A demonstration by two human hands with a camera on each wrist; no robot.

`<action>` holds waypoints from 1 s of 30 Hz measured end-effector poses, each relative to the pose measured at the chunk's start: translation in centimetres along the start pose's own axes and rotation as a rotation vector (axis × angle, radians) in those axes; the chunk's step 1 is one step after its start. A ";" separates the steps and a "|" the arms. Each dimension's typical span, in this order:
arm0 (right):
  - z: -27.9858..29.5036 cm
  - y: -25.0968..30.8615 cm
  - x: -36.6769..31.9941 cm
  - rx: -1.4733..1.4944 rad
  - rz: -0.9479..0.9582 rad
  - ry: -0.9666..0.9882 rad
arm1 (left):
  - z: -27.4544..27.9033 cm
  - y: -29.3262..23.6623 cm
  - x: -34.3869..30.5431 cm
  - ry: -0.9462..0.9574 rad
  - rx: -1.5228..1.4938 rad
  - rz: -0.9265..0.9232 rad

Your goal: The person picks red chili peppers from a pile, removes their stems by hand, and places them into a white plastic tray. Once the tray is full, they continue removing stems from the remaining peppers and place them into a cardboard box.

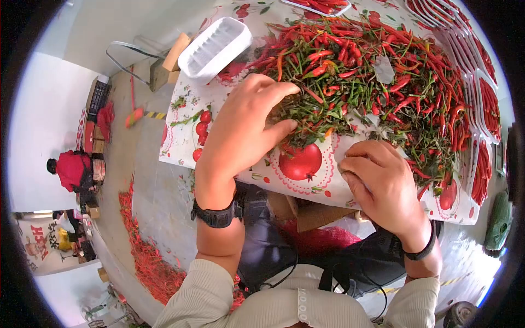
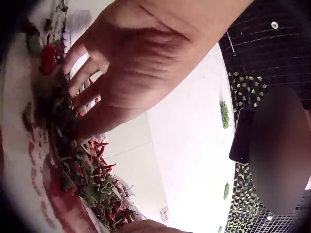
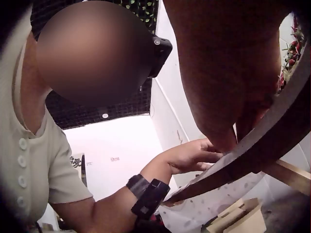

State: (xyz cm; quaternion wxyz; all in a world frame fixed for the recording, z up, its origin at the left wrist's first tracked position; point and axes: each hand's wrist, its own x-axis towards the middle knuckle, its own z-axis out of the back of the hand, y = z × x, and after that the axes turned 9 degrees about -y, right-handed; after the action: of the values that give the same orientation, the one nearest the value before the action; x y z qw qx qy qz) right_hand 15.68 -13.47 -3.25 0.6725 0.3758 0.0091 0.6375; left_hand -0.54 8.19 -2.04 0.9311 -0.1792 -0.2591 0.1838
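Observation:
A large heap of red chili peppers (image 1: 402, 82) mixed with green stems and leaves covers much of the table. My left hand (image 1: 240, 123) reaches into the heap's near left edge, thumb and fingers spread around leafy stems. In the left wrist view, the left hand's fingers (image 2: 82, 80) extend down into the greens. My right hand (image 1: 383, 183) is at the table's near edge, just in front of the heap, its fingers bent and thumb close to the index finger. I cannot tell whether anything is between them.
A white plastic tray (image 1: 216, 50) stands at the table's back left. More trays filled with chilies (image 1: 481, 164) line the right side. The tablecloth (image 1: 322, 186) has a fruit print. Loose chilies (image 1: 147, 262) lie on the floor at left, where a person in red (image 1: 72, 169) is farther off.

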 end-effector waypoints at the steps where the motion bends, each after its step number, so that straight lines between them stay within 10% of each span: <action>1: 0.1 -0.1 -0.1 0.004 -0.006 -0.003 | -0.1 -0.3 0.0 -0.005 0.018 0.001; 24: 0.9 1.4 0.9 -0.072 -0.031 0.098 | 0.3 1.2 -0.1 -0.336 -0.588 0.283; 30: 2.0 2.3 2.3 -0.046 -0.141 0.173 | -0.3 0.2 0.5 -0.311 -0.323 0.131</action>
State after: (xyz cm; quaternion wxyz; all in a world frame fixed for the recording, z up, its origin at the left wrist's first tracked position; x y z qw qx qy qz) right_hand 15.11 -12.71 0.47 0.7208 0.3022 0.0790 0.6188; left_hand -0.01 8.56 -2.18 0.8253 -0.3118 -0.4132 0.2255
